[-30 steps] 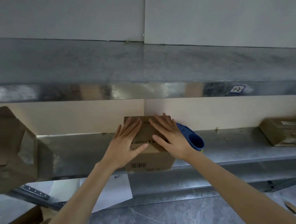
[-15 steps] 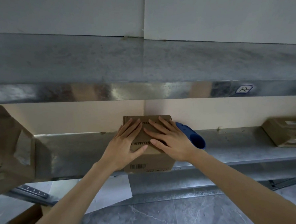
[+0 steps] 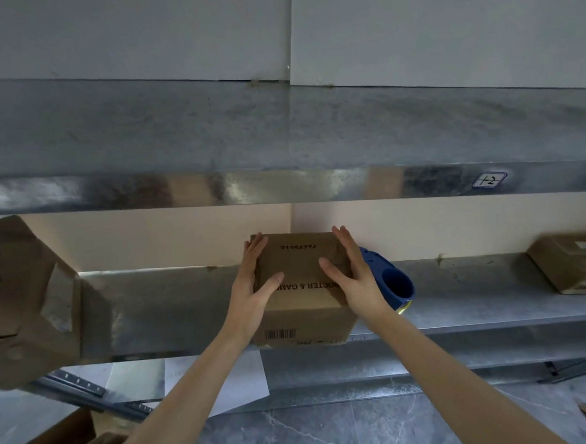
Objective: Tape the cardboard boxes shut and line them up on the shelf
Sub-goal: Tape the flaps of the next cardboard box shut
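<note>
A pale grey wall [image 3: 444,27] with a vertical seam stands behind galvanised metal shelves [image 3: 144,127]; the floor [image 3: 329,430] below is grey veined tile.

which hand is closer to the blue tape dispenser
Right. The right hand presses the right edge of the box, directly beside the blue tape dispenser; the left hand is at its left edge, farther off.

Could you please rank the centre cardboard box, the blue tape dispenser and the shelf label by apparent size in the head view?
Largest to smallest:
1. centre cardboard box
2. blue tape dispenser, though partly hidden
3. shelf label
</note>
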